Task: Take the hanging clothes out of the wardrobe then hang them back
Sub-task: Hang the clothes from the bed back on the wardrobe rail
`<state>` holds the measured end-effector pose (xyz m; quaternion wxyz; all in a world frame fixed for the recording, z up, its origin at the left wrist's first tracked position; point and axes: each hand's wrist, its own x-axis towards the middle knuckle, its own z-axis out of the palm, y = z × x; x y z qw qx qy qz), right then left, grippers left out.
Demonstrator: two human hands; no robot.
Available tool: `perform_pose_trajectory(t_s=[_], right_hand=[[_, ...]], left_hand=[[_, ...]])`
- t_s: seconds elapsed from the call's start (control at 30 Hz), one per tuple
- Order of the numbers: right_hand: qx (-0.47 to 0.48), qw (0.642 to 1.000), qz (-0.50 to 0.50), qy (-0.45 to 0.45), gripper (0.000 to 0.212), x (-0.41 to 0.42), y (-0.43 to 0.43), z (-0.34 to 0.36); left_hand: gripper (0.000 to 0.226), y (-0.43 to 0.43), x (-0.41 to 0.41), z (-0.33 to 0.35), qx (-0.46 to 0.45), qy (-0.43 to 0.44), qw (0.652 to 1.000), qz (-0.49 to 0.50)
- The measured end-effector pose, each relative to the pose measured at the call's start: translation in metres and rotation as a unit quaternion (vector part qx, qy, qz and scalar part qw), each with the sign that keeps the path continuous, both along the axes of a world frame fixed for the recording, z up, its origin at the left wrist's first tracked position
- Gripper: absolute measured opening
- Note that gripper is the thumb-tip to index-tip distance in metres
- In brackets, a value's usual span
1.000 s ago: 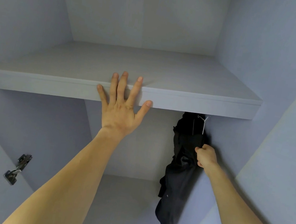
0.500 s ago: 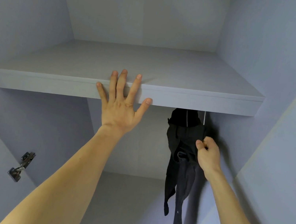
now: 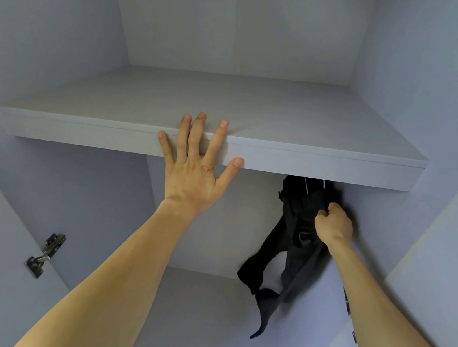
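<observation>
A black garment (image 3: pixel 295 236) hangs inside the grey wardrobe, under the right part of the shelf (image 3: pixel 327 165). Thin white hanger wires (image 3: pixel 306 185) show at its top, just below the shelf edge; the rail is hidden. My right hand (image 3: pixel 333 226) grips the garment's upper part in a fist. The lower ends of the cloth swing loose to the left and down. My left hand (image 3: pixel 196 165) lies flat with spread fingers against the shelf's front edge, fingertips over its top.
The wardrobe's side walls close in on both sides. A metal door hinge (image 3: pixel 44 254) sits on the left panel. Another hinge part (image 3: pixel 346 304) shows on the right, behind my forearm. The wardrobe floor (image 3: pixel 194 316) lies below the garment.
My right hand has shifted slightly and keeps its grip on the garment. The garment's lower ends have swung and spread out to the left. My left hand stays on the shelf edge.
</observation>
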<state>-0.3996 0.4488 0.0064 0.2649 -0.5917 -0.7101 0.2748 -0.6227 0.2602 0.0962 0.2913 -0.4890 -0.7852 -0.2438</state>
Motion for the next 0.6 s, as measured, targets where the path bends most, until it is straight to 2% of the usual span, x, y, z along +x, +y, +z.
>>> perform_pose_trajectory(t_s=[0.27, 0.43, 0.6], right_hand=[[0.014, 0.997, -0.059, -0.041, 0.03, 0.005, 0.0, -0.001], [0.018, 0.994, -0.091, -0.051, 0.039, 0.007, 0.001, 0.004], [0.065, 0.994, -0.089, -0.023, 0.039, 0.011, -0.005, -0.006]], left_hand=[[0.074, 0.0, 0.0, -0.002, 0.002, 0.003, 1.0, 0.001], [0.074, -0.001, 0.0, -0.001, -0.003, -0.004, 1.0, 0.004], [0.074, 0.0, 0.0, -0.001, -0.006, -0.003, 1.0, 0.01]])
